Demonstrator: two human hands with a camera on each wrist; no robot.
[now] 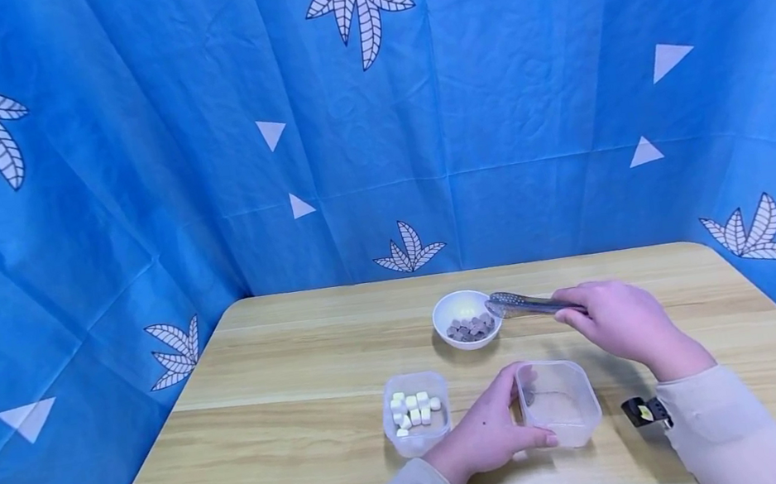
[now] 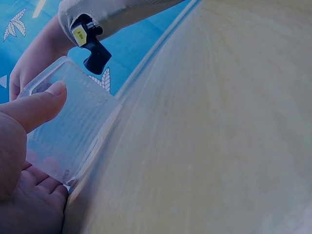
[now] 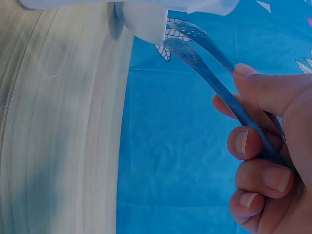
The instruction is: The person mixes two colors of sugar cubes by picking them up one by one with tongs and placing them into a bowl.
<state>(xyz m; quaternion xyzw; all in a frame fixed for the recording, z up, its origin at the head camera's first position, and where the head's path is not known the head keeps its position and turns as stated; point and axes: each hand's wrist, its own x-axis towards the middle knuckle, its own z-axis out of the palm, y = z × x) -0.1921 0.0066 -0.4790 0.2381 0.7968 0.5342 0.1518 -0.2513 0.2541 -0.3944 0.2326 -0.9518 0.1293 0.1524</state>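
My left hand [image 1: 489,427] grips a clear square plastic container [image 1: 571,407] by its left side, thumb along the near wall and fingers round the far side. In the left wrist view the container [image 2: 78,117] lies between thumb and fingers, close over the wood. Metal tongs [image 1: 531,303] with perforated ends are in my right hand [image 1: 618,320]. Their two arms [image 3: 214,80] stand apart in the right wrist view. The tong tips overlap the right rim of a white bowl [image 1: 449,312], where small grey-brown cubes [image 1: 472,328] lie.
Left of my left hand stands another clear container [image 1: 421,439] with several pale yellow-white cubes [image 1: 413,410]. Everything sits on a light wooden table [image 1: 273,426]. A blue patterned curtain [image 1: 501,91] hangs behind and beside it.
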